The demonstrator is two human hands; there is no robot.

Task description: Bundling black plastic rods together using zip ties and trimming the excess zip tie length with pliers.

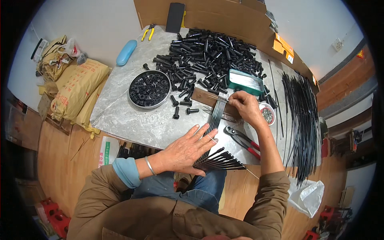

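Observation:
My left hand (pixel 186 154) lies flat with fingers stretched over a row of thin black rods (pixel 216 118), laid side by side. A thin white thread crosses its fingers. Toward my lap, the rods fan out into dark, knobbed ends (pixel 224 160). The far rod ends rest on a brown wooden block (pixel 201 96). There my right hand (pixel 246 107) is closed in a pinch on thin metal pins at the rod ends. Its fingers partly hide the pins. Pliers with red handles (pixel 242 141) lie just right of the rods.
A round bowl of small black parts (pixel 131 94) stands left, before a heap of black tubular pieces (pixel 208 52). A green box of thin pins (pixel 245 89) and a small white tub (pixel 273 116) are near my right hand. Long black rods (pixel 302 120) cover the right side.

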